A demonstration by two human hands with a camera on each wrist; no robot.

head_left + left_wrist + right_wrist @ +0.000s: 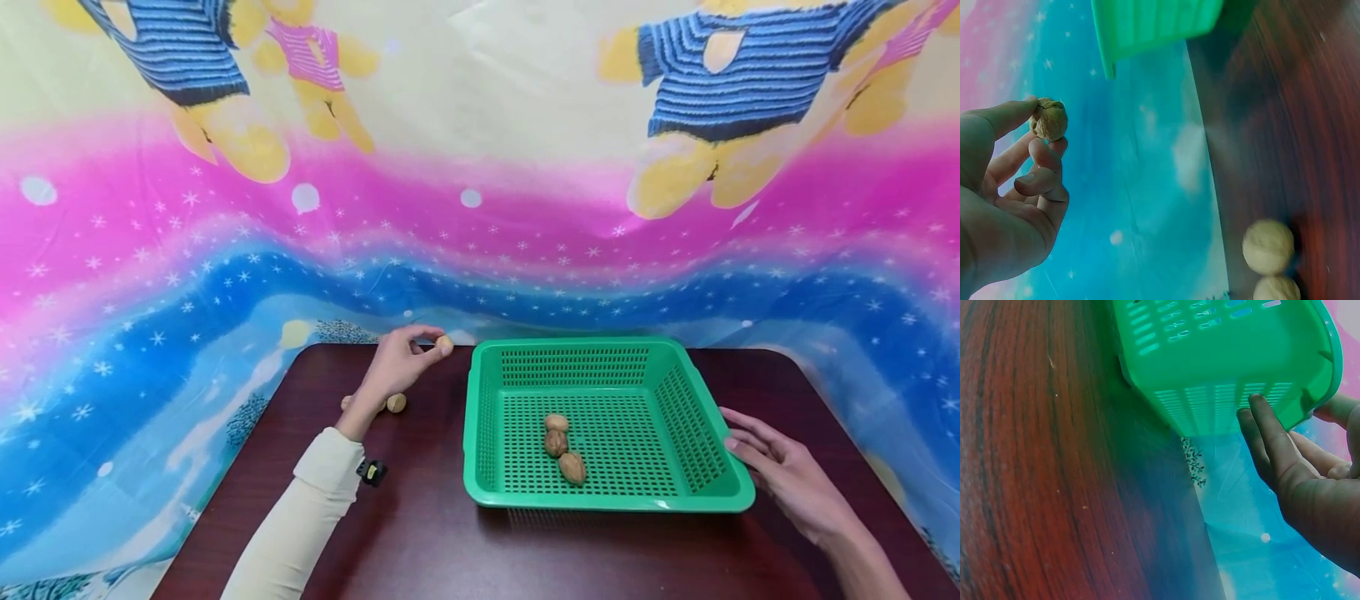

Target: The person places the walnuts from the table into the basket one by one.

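My left hand (397, 362) pinches a walnut (1051, 120) between thumb and fingertips, raised left of the basket near the table's far edge. Behind that forearm lie more walnuts (396, 403), partly hidden; two of these loose nuts (1268, 246) show in the left wrist view. A green plastic basket (600, 502) with slotted walls stands right of centre, holding three brown nuts (573, 467) in a short row on its floor. At its right side my right hand (795, 479) holds the rim, two fingers (1266, 428) lying along the outer wall and the thumb at the rim.
The dark wooden table (405, 542) has rounded far corners. A printed cloth (465, 233) with bears and snowflakes hangs right behind it and along both sides. On the left wrist is a black band (372, 472) below a pale sleeve (300, 517).
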